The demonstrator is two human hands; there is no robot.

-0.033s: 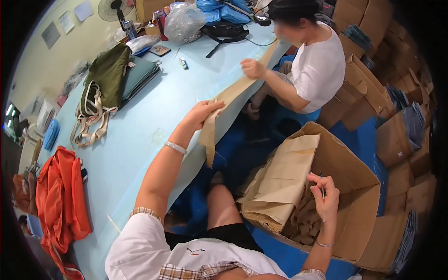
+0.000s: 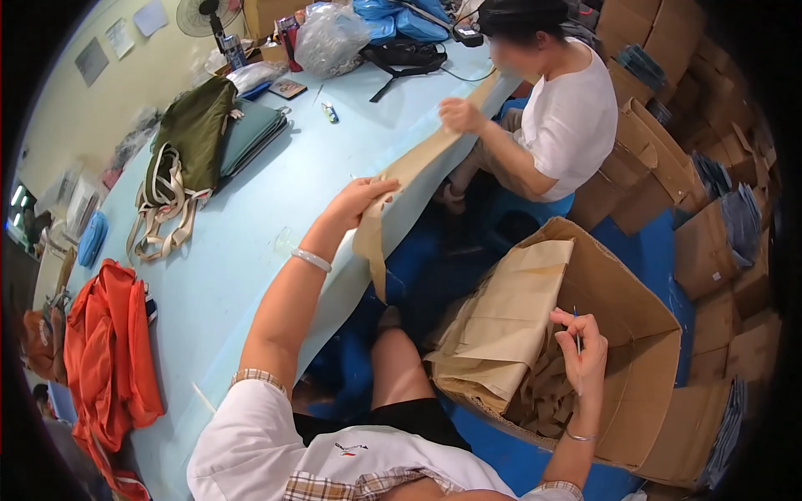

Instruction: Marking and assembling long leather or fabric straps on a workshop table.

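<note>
My left hand (image 2: 366, 203) is at the near edge of the table, fingers closed over a long tan strip (image 2: 422, 157). The strip's near end hangs below my fingers off the edge. Its far part runs along the table edge to a co-worker (image 2: 575, 121), whose raised hand (image 2: 462, 115) is by it. My right hand (image 2: 582, 346) is closed in a pinch around a slim pen-like tool (image 2: 576, 338) with a blue end. It hovers over an open cardboard box (image 2: 622, 309). In the box lie a folded tan sheet (image 2: 510, 309) and several loose tan strips (image 2: 547, 388).
On the pale blue table (image 2: 276, 175) are an olive bag (image 2: 196, 125), folded grey-green cloth (image 2: 251, 138), a black strap bundle (image 2: 409, 58) and a clear plastic bag (image 2: 332, 42). Orange cloth (image 2: 109, 334) lies at the left. Cardboard boxes (image 2: 710, 259) are stacked at the right.
My left hand has shifted slightly to the left, and the hanging end of the strip has swung a little. The co-worker's hand has moved slightly right and up. My right hand stays in place.
</note>
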